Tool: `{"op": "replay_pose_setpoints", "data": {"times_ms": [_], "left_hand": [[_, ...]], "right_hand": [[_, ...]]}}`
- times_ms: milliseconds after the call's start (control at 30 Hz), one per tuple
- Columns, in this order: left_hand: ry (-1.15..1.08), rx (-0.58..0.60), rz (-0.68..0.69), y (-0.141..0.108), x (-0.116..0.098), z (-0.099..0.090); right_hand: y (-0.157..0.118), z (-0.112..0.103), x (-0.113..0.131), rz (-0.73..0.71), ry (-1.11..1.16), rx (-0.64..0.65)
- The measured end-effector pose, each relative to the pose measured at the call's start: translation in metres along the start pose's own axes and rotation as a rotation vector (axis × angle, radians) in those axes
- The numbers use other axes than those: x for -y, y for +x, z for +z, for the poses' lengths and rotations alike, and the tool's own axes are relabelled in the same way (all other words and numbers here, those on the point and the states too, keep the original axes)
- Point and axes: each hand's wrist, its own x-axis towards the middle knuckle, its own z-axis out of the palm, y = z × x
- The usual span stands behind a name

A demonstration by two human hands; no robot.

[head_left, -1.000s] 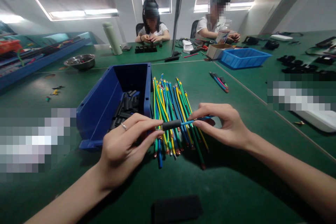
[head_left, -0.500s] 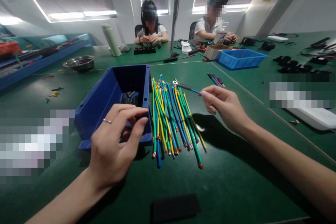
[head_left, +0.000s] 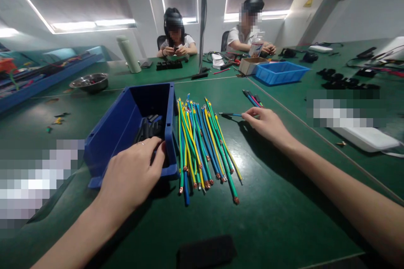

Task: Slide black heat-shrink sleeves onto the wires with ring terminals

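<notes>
My left hand [head_left: 135,170] reaches over the front lip of a dark blue bin [head_left: 105,122]. Its fingertips are out of sight inside, close to several short black tubes [head_left: 150,128]. Between thumb and fingers, my right hand [head_left: 263,122] pinches a blue wire [head_left: 235,114] with a black sleeve on its far end. That wire is held low over the green table, right of a bundle of wires [head_left: 202,147]. The bundle is blue, green and yellow, with bare copper at the near ends and ring lugs at several far ends.
Beyond my right hand lie several sleeved wires [head_left: 252,97]. A light blue tray [head_left: 280,72], a cardboard box [head_left: 249,65] and a metal bowl [head_left: 90,82] stand farther back. A black block [head_left: 206,252] lies at the near edge. Two people sit across the table.
My left hand has gone down into the blue bin. My right hand has lowered the sleeved blue wire toward the table, right of the bundle. The view has shifted slightly.
</notes>
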Motion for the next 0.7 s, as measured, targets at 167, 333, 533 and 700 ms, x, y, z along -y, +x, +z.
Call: {"op": "replay_pose_setpoints", "data": {"times_ms": [167, 333, 533, 700], "left_hand": [[0.007, 0.071, -0.024, 0.0, -0.002, -0.003], [0.006, 0.068, -0.022, 0.0, -0.001, -0.002], [-0.013, 0.066, -0.022, 0.002, -0.001, -0.001], [-0.019, 0.081, -0.018, 0.003, -0.002, -0.002]], "right_hand": [[0.009, -0.004, -0.015, -0.084, -0.247, 0.029], [0.01, -0.012, -0.021, -0.217, -0.341, 0.125], [0.007, -0.014, -0.024, -0.258, -0.407, 0.136], [0.012, -0.007, -0.027, -0.272, -0.417, 0.09]]}}
